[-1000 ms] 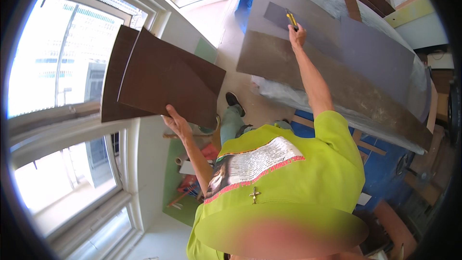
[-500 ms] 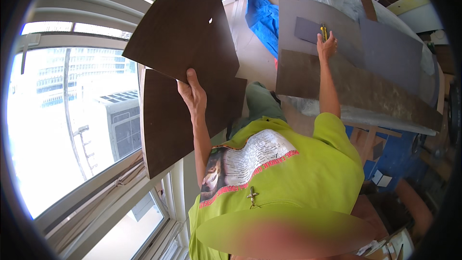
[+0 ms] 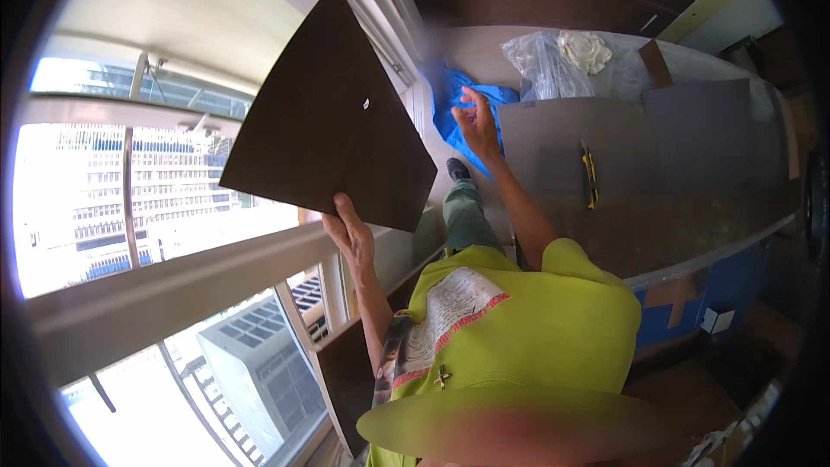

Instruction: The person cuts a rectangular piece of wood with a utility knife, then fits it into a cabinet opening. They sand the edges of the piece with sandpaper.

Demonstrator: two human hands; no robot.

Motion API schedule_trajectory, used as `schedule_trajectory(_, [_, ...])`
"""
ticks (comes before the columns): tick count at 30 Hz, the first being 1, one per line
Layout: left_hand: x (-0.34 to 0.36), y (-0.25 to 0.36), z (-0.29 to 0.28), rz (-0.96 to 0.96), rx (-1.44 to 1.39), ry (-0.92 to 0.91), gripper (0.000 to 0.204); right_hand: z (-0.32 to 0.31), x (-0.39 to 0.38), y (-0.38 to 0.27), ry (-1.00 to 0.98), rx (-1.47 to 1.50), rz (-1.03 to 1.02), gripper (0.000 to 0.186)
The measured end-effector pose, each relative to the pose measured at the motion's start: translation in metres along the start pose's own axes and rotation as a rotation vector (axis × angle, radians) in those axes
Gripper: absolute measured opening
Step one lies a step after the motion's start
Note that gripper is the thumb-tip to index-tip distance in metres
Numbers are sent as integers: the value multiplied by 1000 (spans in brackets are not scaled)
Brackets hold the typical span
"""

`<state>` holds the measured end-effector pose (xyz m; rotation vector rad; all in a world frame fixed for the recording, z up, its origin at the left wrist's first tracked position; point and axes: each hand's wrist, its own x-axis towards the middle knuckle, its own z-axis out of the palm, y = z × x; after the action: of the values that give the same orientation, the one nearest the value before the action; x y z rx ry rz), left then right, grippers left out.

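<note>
My left hand grips the lower edge of a dark brown panel, its thumb lying on the near face. The panel is held up in front of the window and carries a small white spot or hole. My right hand is empty, its fingers apart and partly curled, raised between the panel and the work table. A yellow and black utility knife lies on the table to the right of that hand.
A second brown panel leans by the window frame at my left. Blue sheeting lies on the floor ahead. Clear plastic, a crumpled white cloth and a grey sheet rest on the table.
My right hand has let go of the utility knife, now on the table, and moved left toward the panel. My view has shifted, and the held panel now stands apart from the other panel.
</note>
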<state>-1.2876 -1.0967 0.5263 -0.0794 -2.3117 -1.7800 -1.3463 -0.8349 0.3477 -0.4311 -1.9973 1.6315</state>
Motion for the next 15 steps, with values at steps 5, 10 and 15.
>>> schedule_trajectory(5, [112,-18,54,-104,-35,-59,64,42,83,27,-108,286,285,47])
schedule_trajectory(10, [220,-24,114,-86,-29,-113,57,50,153,29,-82,201,306,46])
schedule_trajectory(15, [305,-5,183,-32,-47,-353,64,35,215,11,74,176,290,47])
